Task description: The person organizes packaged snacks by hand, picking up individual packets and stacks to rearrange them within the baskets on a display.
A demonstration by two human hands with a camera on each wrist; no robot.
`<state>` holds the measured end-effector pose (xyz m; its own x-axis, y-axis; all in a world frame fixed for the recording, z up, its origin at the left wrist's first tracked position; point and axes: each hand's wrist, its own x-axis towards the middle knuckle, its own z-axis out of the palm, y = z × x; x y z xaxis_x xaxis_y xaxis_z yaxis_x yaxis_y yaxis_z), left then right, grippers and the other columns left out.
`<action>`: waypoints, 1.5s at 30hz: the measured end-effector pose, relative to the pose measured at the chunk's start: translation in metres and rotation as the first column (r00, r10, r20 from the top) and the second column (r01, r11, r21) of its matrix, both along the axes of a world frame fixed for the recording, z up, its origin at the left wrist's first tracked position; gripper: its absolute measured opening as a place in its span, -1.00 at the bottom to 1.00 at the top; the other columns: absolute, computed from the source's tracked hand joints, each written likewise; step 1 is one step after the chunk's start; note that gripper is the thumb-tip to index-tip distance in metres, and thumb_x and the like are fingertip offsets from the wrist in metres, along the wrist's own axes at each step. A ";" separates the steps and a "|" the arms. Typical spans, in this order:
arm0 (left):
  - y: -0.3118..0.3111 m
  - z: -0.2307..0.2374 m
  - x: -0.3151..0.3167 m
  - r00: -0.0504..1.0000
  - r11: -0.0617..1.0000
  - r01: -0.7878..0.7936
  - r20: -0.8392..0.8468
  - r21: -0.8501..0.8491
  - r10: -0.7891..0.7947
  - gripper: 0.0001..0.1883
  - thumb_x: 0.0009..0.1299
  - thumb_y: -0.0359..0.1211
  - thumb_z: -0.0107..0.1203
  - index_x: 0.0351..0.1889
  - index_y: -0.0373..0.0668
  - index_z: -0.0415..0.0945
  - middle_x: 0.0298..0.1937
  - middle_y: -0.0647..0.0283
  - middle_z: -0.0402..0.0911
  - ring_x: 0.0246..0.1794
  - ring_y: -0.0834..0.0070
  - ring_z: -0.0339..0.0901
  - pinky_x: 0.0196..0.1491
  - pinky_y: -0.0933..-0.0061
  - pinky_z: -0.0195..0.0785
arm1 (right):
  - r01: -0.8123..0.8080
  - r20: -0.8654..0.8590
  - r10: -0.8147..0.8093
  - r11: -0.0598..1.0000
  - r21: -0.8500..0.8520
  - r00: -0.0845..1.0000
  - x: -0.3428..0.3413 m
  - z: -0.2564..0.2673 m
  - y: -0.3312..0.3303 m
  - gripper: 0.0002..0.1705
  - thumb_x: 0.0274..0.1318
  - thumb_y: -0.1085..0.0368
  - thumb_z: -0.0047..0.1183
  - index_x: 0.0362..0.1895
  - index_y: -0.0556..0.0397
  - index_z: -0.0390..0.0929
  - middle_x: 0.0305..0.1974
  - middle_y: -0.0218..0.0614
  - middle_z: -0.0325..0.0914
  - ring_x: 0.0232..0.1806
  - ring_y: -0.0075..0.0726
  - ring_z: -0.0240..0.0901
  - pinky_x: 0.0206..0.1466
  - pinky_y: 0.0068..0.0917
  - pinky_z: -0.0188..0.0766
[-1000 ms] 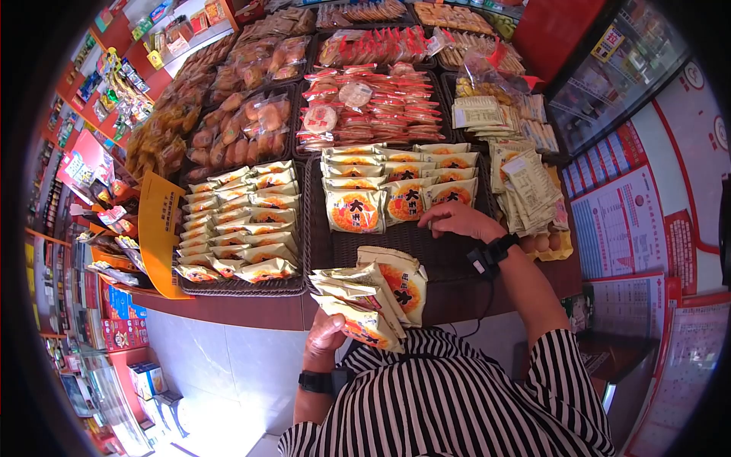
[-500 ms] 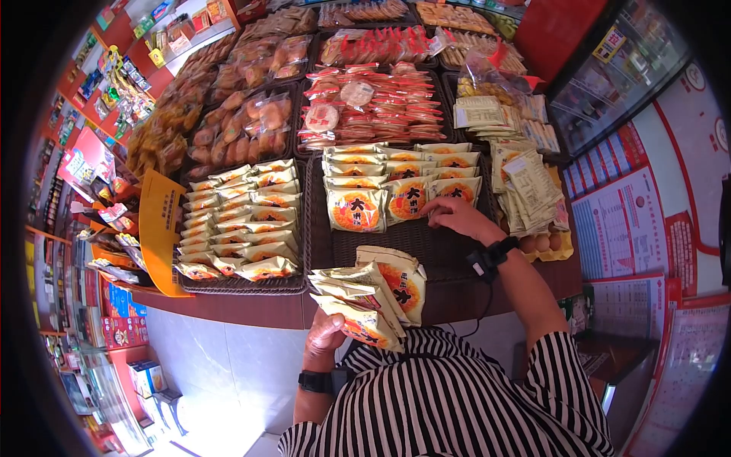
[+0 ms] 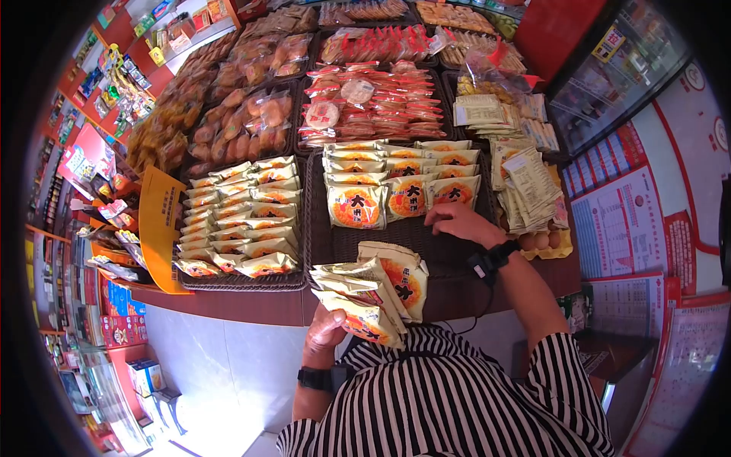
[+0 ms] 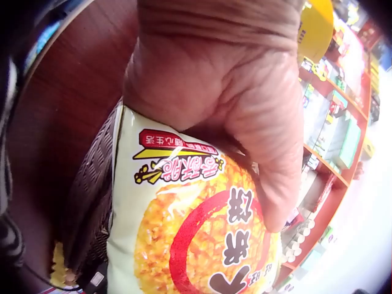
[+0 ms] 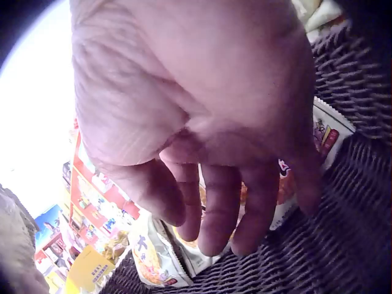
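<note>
My left hand (image 3: 326, 330) grips a bundle of cream rice cracker packets (image 3: 358, 316) at the counter's front edge. In the left wrist view its thumb lies along the outermost packet (image 4: 196, 226), orange with a red ring. My right hand (image 3: 461, 223), fingers loosely bent and holding nothing, hovers at the front right packet (image 3: 452, 193) in the dark wicker basket (image 3: 449, 257). That packet shows partly behind the fingers (image 5: 220, 208) in the right wrist view. Upright packets (image 3: 355, 207) fill the basket's back half in three columns.
A second basket (image 3: 236, 283) of matching packets stands on the left, beside an orange card sign (image 3: 161, 232). Behind are trays of red-wrapped crackers (image 3: 381, 107) and bagged buns (image 3: 244, 126). Loose packets (image 3: 529, 186) and an egg carton (image 3: 560, 247) sit on the right.
My right hand has shifted slightly right along the front row, and its fingers remain loosely bent. The left hand keeps its grip on the bundle, nearly still.
</note>
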<state>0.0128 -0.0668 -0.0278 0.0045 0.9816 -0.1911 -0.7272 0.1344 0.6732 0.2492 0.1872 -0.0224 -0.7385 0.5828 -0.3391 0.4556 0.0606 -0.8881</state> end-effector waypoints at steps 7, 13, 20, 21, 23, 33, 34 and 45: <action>0.003 0.007 0.004 0.998 0.999 -0.045 0.034 0.022 0.045 -0.08 0.04 -0.12 0.35 0.25 -0.42 0.09 0.13 0.01 0.41 0.10 0.28 0.43 0.18 0.29 0.26 | -0.075 -0.151 0.026 0.942 -0.328 0.988 -0.013 0.063 -0.036 -0.62 0.19 0.17 -0.04 0.02 0.12 0.41 -0.25 -0.35 0.54 -0.21 -0.54 0.43 -0.08 -0.53 0.34; 0.007 0.008 0.005 0.998 0.999 -0.051 0.040 0.020 0.050 -0.12 0.05 -0.12 0.35 0.21 -0.43 0.14 0.05 0.01 0.47 0.03 0.30 0.48 0.13 0.31 0.33 | -0.225 -0.241 0.203 0.972 -0.069 0.949 -0.029 0.091 -0.070 -0.39 0.10 0.11 0.10 0.16 0.18 0.29 -0.13 -0.32 0.49 -0.15 -0.54 0.37 -0.05 -0.54 0.32; 0.006 0.007 0.001 0.997 0.997 -0.055 0.051 0.057 0.052 -0.14 0.06 -0.16 0.35 0.21 -0.42 0.15 0.06 0.01 0.47 0.05 0.30 0.46 0.14 0.31 0.31 | -0.053 -0.178 0.052 0.999 -0.005 0.983 -0.036 0.084 -0.070 -0.58 0.17 0.23 0.04 0.05 0.22 0.37 -0.28 -0.40 0.46 -0.26 -0.65 0.32 -0.20 -0.61 0.29; 0.007 0.009 0.001 0.998 0.997 -0.050 0.032 0.058 0.049 -0.15 0.07 -0.17 0.34 0.21 -0.42 0.15 0.08 0.02 0.46 0.07 0.30 0.45 0.15 0.31 0.29 | -0.054 -0.177 0.052 0.999 -0.005 0.983 -0.037 0.084 -0.072 -0.58 0.17 0.23 0.04 0.05 0.22 0.37 -0.28 -0.40 0.46 -0.26 -0.65 0.32 -0.20 -0.61 0.29; 0.011 0.011 0.001 0.998 0.997 -0.060 -0.015 0.045 0.061 -0.15 0.07 -0.18 0.35 0.21 -0.42 0.15 0.10 0.03 0.45 0.08 0.31 0.44 0.16 0.32 0.27 | 0.029 -0.245 -0.036 0.999 -0.032 0.969 -0.041 0.085 -0.079 -0.66 0.17 0.24 0.05 -0.05 0.20 0.42 -0.33 -0.47 0.41 -0.34 -0.71 0.25 -0.30 -0.65 0.24; 0.010 0.008 -0.009 0.991 0.997 -0.064 -0.115 0.047 0.069 -0.14 0.06 -0.18 0.38 0.22 -0.41 0.16 0.13 0.06 0.43 0.10 0.34 0.41 0.17 0.31 0.24 | 0.249 -0.327 -0.210 0.965 0.081 0.921 -0.033 0.097 -0.086 -0.85 0.10 0.37 0.07 -0.27 0.18 0.44 -0.46 -0.50 0.37 -0.44 -0.72 0.19 -0.40 -0.66 0.20; 0.010 0.008 -0.009 0.991 0.997 -0.062 -0.115 0.047 0.067 -0.14 0.06 -0.18 0.38 0.22 -0.41 0.16 0.13 0.06 0.43 0.10 0.34 0.41 0.17 0.31 0.24 | 0.255 -0.325 -0.219 0.964 0.071 0.920 -0.032 0.098 -0.086 -0.88 0.11 0.40 0.05 -0.29 0.18 0.44 -0.47 -0.51 0.38 -0.44 -0.71 0.20 -0.39 -0.65 0.21; 0.010 0.016 -0.003 0.996 0.997 -0.053 -0.072 0.064 0.058 -0.15 0.08 -0.19 0.35 0.22 -0.43 0.14 0.10 0.02 0.44 0.07 0.30 0.44 0.15 0.29 0.29 | 0.397 -0.429 -0.177 0.768 0.502 0.886 -0.040 0.084 -0.095 -0.89 0.06 0.48 0.08 -0.30 0.16 0.42 -0.42 -0.48 0.45 -0.42 -0.67 0.29 -0.36 -0.60 0.27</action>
